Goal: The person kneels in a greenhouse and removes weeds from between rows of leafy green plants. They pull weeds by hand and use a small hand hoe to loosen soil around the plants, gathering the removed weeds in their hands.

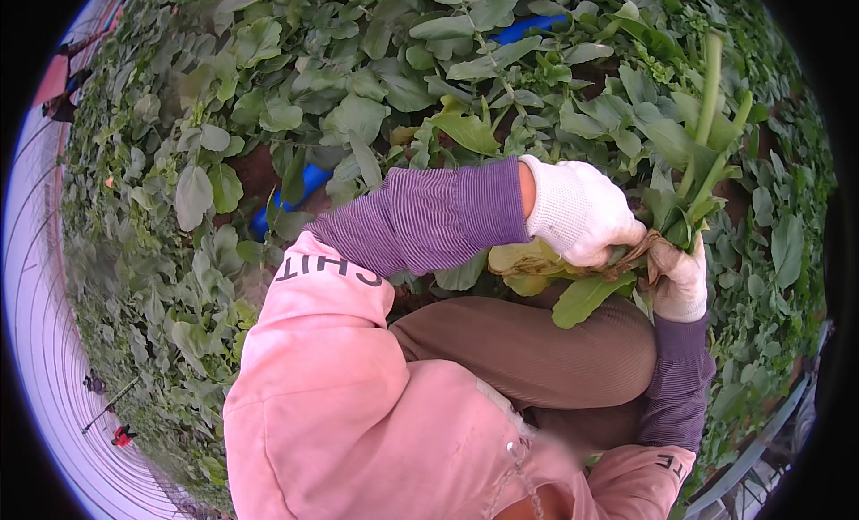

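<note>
Both hands wear white knitted gloves and meet at the right of the head view, above my bent knee. My left hand (586, 211) is closed, its fingers pinching a brown, twisted, withered strip (631, 259). Beside it my right hand (682, 278) is wrapped round the lower part of a bunch of leafy greens (684, 198), whose thick pale stalks point up and away. The brown strip runs between both hands, across the base of the bunch. Below the left hand hang a yellowed leaf (523, 260) and a green leaf (591, 298). The fingers partly hide the stems' lower ends.
Dense leafy plants (349, 117) surround me. Blue pipe-like pieces (304, 187) show between the leaves at left and far ahead. A curved greenhouse wall (40, 278) runs along the left, with a distant person in red (123, 437) near it. My brown-trousered knee (537, 345) is under the hands.
</note>
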Available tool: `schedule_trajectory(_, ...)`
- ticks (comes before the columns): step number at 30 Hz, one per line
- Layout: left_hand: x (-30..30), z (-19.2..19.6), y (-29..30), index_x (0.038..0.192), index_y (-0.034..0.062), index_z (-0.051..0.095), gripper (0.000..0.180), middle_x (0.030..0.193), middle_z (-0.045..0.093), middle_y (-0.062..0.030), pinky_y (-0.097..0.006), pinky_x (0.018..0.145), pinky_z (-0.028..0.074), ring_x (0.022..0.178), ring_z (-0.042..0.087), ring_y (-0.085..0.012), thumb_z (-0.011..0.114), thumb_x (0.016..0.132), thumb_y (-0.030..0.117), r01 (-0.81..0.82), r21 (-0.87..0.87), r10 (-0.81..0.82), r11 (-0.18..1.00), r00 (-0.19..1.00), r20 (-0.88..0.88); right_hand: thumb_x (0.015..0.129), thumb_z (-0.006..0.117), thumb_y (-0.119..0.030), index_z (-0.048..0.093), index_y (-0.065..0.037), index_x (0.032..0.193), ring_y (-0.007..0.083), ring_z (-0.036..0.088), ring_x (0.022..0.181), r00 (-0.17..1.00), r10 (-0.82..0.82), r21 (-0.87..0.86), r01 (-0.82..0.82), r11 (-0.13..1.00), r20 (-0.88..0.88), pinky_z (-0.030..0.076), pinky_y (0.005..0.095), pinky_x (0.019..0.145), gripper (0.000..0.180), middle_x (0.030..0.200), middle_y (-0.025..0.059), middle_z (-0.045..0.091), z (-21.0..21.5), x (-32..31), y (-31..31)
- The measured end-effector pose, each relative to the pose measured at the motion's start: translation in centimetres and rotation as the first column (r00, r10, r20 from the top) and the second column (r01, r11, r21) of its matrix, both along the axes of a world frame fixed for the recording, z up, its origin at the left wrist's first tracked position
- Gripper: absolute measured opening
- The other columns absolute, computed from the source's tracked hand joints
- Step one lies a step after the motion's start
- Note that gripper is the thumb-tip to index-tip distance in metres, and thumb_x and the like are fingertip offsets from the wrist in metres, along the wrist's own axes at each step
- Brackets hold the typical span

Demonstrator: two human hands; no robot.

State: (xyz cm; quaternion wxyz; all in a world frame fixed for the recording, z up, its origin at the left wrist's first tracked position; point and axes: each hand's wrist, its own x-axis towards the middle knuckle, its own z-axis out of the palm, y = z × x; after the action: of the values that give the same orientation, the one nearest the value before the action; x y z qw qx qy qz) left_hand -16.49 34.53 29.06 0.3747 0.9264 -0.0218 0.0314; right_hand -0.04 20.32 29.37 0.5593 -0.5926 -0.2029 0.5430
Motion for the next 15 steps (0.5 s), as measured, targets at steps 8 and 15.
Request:
schedule_trajectory(8,-16.7,-18.4,15.6,0.110,0.0029,0.058,0.043,0.095,0.062,-0.0090,-0.028,0.075,0.048,0.083,0.059,-0.0179,0.054,0.082,0.036,-0.758,-0.225,0.410,0.612,0.547,-0.730,0.073,0.069,-0.018,0.024,-0.003,0.136,0.0174,0.036,0.087,0.981,-0.189,0.532,0.182,0.827,-0.043,0.032,0.0347,0.088,0.079,0.094,0.0020,0.042,4.3,6.6,-7.6)
schedule_trajectory(15,-13.8,-35.4,15.6,0.127,0.0051,0.044,0.072,0.118,0.054,-0.0216,-0.036,0.089,0.041,0.107,0.052,-0.0328,0.061,0.073,0.049,-0.861,-0.028,0.635,0.509,0.397,-0.663,0.061,0.077,-0.021,0.033,-0.004,0.132,0.0126,0.035,0.076,0.896,-0.423,0.444,0.325,0.835,0.138,0.033,0.0329,0.078,0.086,0.083,-0.0032,0.040,4.1,4.9,-9.9)
